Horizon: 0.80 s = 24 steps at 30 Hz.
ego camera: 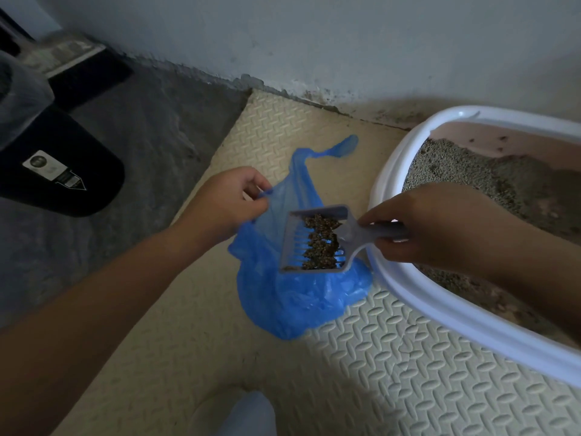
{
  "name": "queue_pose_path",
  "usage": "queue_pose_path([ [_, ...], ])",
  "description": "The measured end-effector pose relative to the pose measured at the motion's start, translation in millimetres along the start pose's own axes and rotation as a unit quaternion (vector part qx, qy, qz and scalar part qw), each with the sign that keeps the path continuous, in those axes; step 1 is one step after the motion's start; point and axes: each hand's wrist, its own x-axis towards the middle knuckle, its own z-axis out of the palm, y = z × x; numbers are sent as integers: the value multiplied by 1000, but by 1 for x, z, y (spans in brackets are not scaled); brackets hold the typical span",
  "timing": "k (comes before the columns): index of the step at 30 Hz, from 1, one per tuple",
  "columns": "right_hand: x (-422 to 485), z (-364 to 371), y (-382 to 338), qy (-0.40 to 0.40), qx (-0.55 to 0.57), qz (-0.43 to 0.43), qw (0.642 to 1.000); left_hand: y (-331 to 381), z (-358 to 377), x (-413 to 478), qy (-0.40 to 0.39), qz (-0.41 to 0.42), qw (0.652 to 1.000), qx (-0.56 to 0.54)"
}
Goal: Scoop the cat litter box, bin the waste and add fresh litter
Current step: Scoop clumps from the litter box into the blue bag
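Note:
A blue plastic bag point(295, 297) lies on the beige mat. My left hand point(226, 199) pinches the bag's upper edge and holds its mouth up. My right hand point(440, 225) grips the handle of a grey slotted scoop point(298, 237). The scoop hovers over the bag's opening with dark clumps of waste point(320, 243) on its slots. At the right stands the white litter box point(393, 171), holding grey litter point(452, 165), with my right forearm lying across it.
The beige embossed mat point(377, 357) covers the floor under the bag and box. A dark bin-like object point(59, 171) with a label stands at the left on grey floor. A wall runs along the back. A pale rounded shape point(248, 413) shows at the bottom edge.

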Motion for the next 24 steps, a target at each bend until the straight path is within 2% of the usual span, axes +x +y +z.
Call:
queue_pose_path([
  [3, -2, -13, -3, 9, 15, 6, 1000, 16, -14, -10, 44, 18, 999, -1],
  [7, -4, -29, -7, 18, 36, 15, 999, 28, -22, -19, 50, 13, 998, -31],
  [12, -5, -38, -10, 23, 43, 22, 999, 27, -18, -28, 84, 58, 995, 2],
  [18, -3, -28, -11, 9, 6, -9, 1000, 29, -9, -37, 99, 83, 991, -46],
  [24, -9, -26, 3, 4, -28, -1, 1000, 32, -10, -43, 104, 60, 988, -101],
])
